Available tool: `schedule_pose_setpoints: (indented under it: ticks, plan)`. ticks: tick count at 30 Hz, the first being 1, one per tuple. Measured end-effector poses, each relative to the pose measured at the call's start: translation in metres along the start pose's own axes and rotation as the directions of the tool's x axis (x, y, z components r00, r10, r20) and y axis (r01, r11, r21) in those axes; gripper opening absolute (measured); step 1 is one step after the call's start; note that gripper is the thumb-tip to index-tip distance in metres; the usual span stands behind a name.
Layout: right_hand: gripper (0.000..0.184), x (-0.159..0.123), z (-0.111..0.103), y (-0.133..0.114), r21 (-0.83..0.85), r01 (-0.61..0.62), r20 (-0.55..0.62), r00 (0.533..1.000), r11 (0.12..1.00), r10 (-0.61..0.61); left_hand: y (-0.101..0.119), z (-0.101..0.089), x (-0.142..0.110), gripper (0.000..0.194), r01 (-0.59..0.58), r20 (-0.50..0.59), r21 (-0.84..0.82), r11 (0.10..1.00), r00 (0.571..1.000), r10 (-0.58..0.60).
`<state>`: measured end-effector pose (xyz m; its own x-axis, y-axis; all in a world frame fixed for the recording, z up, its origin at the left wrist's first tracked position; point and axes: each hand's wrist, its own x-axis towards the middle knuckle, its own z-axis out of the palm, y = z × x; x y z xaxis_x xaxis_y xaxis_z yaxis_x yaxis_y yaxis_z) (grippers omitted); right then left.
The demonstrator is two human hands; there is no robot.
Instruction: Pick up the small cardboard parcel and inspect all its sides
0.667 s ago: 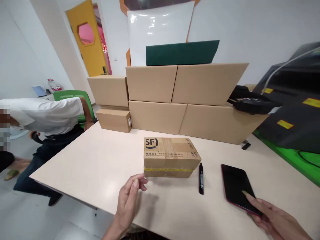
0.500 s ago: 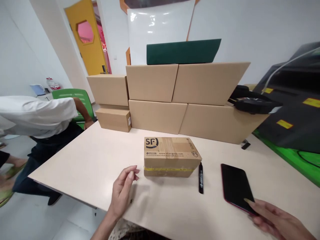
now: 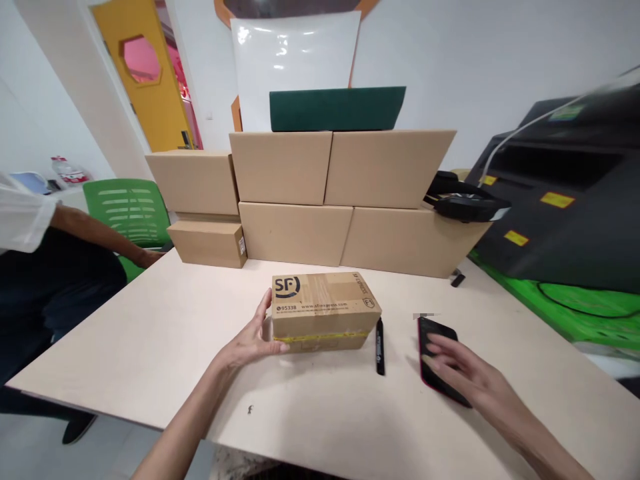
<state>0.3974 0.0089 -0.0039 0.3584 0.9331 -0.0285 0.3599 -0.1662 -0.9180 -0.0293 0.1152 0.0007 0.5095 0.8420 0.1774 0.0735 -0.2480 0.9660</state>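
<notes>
A small taped cardboard box with SF printing lies in the middle of the table. My left hand grips its left end, fingers along the side and thumb across the front corner. Beside the box's right end lies a black marker pen. Farther right, a black phone with a red edge rests on the table. My right hand hovers over it, slightly blurred, with the fingers apart and nothing held; it covers part of the phone.
Larger cardboard boxes are stacked along the table's back, with a dark green box on top. A black pouch-like item sits at the stack's right end. At the left, a person is near a green chair.
My left hand has moved onto the box's left end. My right hand has let go of the phone, which now lies on the table. The view has shifted right.
</notes>
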Motion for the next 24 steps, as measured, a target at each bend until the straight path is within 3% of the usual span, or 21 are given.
schedule_pose_setpoints:
  ticks: [3,7,11,13,18,24]
  plan:
    - [0.087,0.011,0.033,-0.023,0.053,0.090,0.216,0.971,0.995,-0.100,0.001,-0.001,0.008,0.125,0.003,0.037,-0.043,0.999,0.999,-0.001]
    - [0.103,0.030,0.067,-0.045,0.272,0.082,0.436,0.878,0.959,-0.199,0.000,0.001,0.011,0.116,0.007,-0.030,-0.112,0.994,0.999,-0.011]
    - [0.106,0.044,0.085,-0.057,0.511,-0.004,0.551,0.769,0.859,-0.324,0.005,0.003,0.012,0.111,0.000,-0.057,-0.192,0.981,0.998,-0.011]
    - [0.102,0.046,0.090,-0.061,0.584,-0.006,0.536,0.753,0.812,-0.381,0.009,0.004,0.014,0.102,0.010,-0.080,-0.225,0.974,0.996,-0.028]
    - [0.089,0.039,0.099,-0.068,0.712,-0.009,0.411,0.816,0.702,-0.406,0.017,0.007,0.024,0.084,-0.057,-0.157,-0.275,0.960,0.987,0.014]
    - [0.064,0.037,0.106,-0.064,0.826,-0.115,0.272,0.939,0.552,-0.211,0.024,0.013,0.032,0.090,-0.075,-0.198,-0.213,0.974,0.980,0.032]
